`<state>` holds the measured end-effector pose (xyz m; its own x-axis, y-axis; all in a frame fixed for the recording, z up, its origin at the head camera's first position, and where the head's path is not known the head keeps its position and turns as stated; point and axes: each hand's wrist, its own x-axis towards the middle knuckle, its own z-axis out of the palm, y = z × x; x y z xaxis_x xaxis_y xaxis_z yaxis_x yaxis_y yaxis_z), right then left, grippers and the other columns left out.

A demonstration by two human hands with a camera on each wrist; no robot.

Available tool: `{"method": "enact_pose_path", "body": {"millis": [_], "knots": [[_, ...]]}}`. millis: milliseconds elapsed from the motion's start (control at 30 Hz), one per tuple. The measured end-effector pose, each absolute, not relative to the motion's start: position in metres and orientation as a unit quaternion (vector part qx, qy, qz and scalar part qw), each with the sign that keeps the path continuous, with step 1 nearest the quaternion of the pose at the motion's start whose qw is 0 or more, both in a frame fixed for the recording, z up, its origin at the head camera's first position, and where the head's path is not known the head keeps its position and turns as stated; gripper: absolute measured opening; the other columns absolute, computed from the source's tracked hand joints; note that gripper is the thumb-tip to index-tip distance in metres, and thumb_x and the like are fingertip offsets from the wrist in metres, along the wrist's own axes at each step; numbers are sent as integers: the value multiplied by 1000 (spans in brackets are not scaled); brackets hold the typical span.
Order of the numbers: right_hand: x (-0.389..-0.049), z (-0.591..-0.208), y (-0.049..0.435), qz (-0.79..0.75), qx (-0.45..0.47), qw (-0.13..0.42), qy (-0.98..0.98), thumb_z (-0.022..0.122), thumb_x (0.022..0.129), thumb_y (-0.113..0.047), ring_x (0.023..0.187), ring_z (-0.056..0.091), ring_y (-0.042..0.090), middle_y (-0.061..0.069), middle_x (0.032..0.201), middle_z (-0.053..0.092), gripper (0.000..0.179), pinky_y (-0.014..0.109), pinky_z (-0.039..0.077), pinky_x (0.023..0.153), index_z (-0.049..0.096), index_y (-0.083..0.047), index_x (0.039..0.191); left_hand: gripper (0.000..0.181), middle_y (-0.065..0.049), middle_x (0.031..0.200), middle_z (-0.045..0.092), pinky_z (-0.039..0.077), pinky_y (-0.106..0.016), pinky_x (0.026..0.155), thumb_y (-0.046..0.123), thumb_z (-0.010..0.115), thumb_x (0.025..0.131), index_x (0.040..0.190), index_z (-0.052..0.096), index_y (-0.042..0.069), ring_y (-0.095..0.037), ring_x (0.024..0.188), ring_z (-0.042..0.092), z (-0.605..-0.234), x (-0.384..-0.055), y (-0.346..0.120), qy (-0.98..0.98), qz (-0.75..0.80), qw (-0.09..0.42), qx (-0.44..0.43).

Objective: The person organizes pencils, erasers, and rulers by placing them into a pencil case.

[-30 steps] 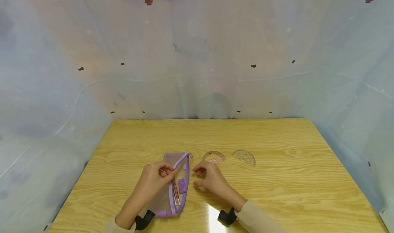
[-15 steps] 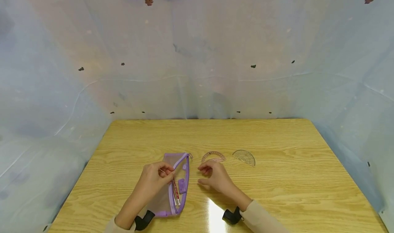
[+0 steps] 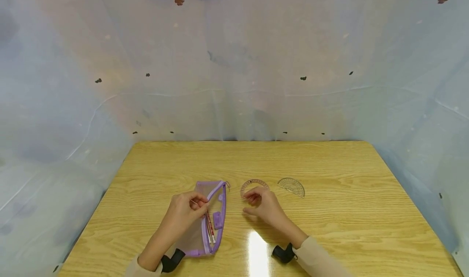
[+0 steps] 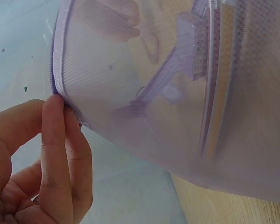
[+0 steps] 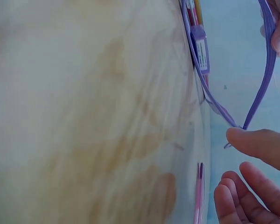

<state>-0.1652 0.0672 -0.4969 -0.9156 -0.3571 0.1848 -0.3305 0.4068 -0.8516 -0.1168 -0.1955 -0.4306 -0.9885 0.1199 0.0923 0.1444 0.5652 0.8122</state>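
A purple mesh pencil case [image 3: 190,238] lies unzipped at the left of the wooden table. My left hand [image 3: 183,212] pinches one zip edge between thumb and fingers and lifts it, so the mouth gapes. Inside are pencils [image 3: 210,228], one with a red pattern, and a small purple block [image 3: 217,220] that carries a printed label in the right wrist view. To the right, my right hand [image 3: 267,207] hovers with nothing in it, thumb and fingers apart. It partly covers a pink protractor [image 3: 255,182]. Beyond it lies a clear protractor [image 3: 292,186].
The wooden table [image 3: 329,163] stretches well past both hands on either side. A pale patterned cloth [image 3: 256,65] hangs behind it and at both sides. A bright glare patch [image 3: 258,252] shows near the front edge.
My right hand has drawn away from the pencil case to the right, now covering the lower part of the pink protractor. The left hand keeps its pinch on the zip edge.
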Motion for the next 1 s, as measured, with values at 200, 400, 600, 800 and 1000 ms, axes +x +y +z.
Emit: {"method": "enact_pose_path", "body": {"millis": [200,400,600,800,1000], "knots": [[-170,-493,74,-492,-186,9,850,88,73,-1,81,64,26,11,90,67,33,32,57,72,70,1,100,5,2,75,65,55,-21,57,0,76,85,88,72,0,-8,62,63,-431,-117,-196,-884,-461,15,-77],[-176,-492,78,-494,-183,6,850,88,72,-1,82,64,26,11,89,67,34,36,57,73,70,1,100,6,3,74,65,55,-21,57,0,77,85,87,72,2,-8,61,63,-430,-117,-196,-886,-456,17,-80],[-179,-491,83,-489,-175,6,855,88,73,-2,82,64,25,11,91,68,35,36,57,73,70,1,102,6,3,74,65,56,-22,56,0,76,85,87,71,2,-7,61,62,-431,-118,-197,-886,-454,19,-89],[-181,-489,86,-475,-169,-1,864,88,73,-2,86,63,26,10,94,67,37,37,56,75,70,0,104,5,3,74,65,56,-22,57,0,76,85,87,71,2,-7,61,62,-431,-118,-197,-886,-455,17,-89],[-187,-490,89,-461,-167,-8,871,88,73,-3,87,63,27,11,96,67,37,41,56,77,71,-1,106,5,3,74,65,56,-22,57,1,76,85,87,71,1,-7,61,63,-432,-118,-197,-884,-458,16,-92]]}}
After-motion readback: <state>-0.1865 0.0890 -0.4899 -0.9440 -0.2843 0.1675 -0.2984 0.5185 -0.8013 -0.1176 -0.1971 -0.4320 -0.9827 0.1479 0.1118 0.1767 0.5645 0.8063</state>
